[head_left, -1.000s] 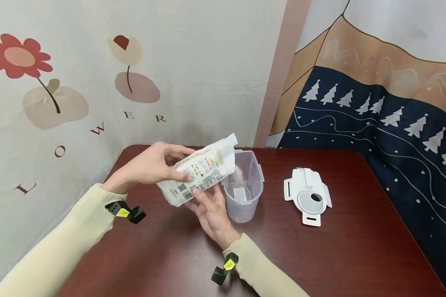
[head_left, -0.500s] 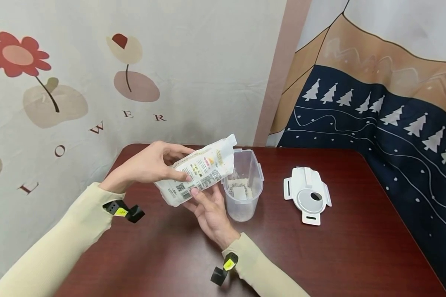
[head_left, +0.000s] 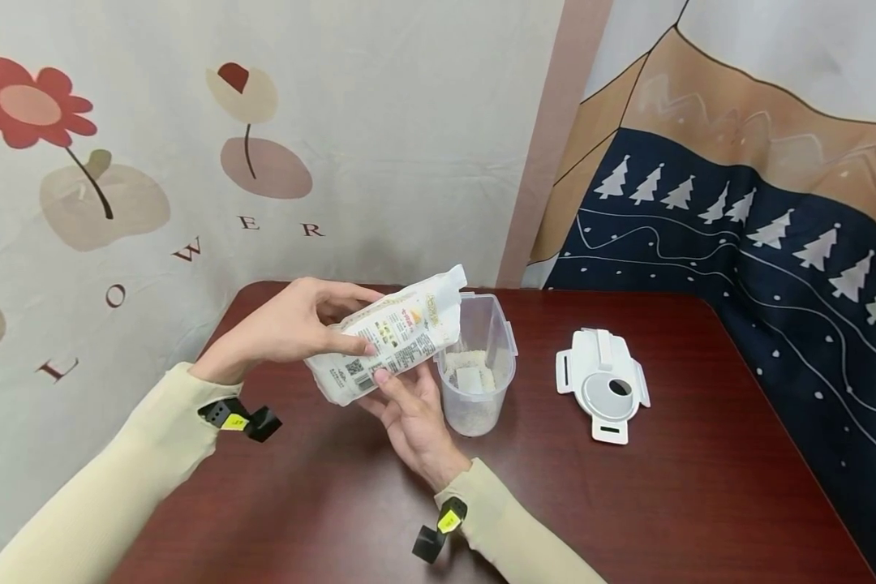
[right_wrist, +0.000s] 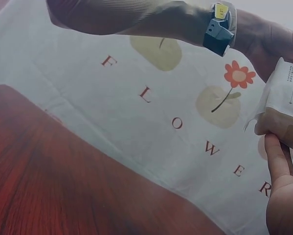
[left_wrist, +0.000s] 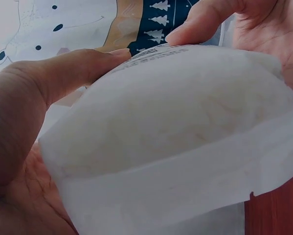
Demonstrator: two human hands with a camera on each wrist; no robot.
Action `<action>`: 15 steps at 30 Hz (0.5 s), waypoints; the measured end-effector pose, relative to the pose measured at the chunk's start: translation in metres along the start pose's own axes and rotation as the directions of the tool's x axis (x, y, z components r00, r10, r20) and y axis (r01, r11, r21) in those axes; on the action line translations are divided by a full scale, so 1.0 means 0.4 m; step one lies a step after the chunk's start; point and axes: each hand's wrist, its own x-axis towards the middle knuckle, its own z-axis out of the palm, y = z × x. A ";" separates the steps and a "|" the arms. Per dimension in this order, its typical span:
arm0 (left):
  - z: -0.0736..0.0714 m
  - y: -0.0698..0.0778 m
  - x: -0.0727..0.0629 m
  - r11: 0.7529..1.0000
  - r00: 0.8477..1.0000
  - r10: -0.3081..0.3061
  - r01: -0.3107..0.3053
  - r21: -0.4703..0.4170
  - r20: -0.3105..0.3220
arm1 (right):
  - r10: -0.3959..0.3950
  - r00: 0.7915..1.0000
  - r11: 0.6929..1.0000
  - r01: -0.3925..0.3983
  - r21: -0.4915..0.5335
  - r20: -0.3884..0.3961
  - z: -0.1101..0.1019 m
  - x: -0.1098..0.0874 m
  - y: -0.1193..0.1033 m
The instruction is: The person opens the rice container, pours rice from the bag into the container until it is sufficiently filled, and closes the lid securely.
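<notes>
White bag (head_left: 390,345), head view: held off the table (head_left: 686,503), tilted, upper end at the left rim of the clear container (head_left: 495,341), probably so its contents run in. Pale grains (head_left: 485,358) lie inside the container. Left hand (head_left: 295,328) grips the bag from the far side, thumb on the print; right hand (head_left: 418,422) holds from below, thumb on the near edge, likely steadying the weight. White lid (head_left: 604,389) lies on the table, right of the container, out of the way. Bag covers part of the rim; its mouth can't be seen.

Left wrist view: bag's bulging bottom fills most of it, both thumbs on the upper side, hands curled round it.

Right wrist view: bag cut off at right edge, right fingers under it; patterned curtain (right_wrist: 151,132) behind.
</notes>
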 end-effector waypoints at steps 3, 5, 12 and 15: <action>-0.001 0.000 -0.001 1.000 1.000 0.009 -0.009 0.002 -0.013 | 0.001 1.000 1.000 -0.001 -0.001 -0.001 0.000 0.000 -0.002; 0.000 -0.001 -0.002 1.000 0.999 0.021 -0.021 0.004 -0.025 | 0.003 1.000 1.000 -0.003 -0.002 -0.002 0.001 0.000 -0.004; 0.001 -0.001 -0.005 0.999 0.998 0.036 -0.037 -0.015 -0.043 | 0.013 1.000 1.000 -0.013 0.004 0.001 0.005 -0.003 -0.007; 0.000 0.001 -0.007 0.999 0.999 0.032 -0.032 -0.012 -0.041 | 0.014 1.000 1.000 -0.014 0.009 0.003 0.007 -0.004 -0.008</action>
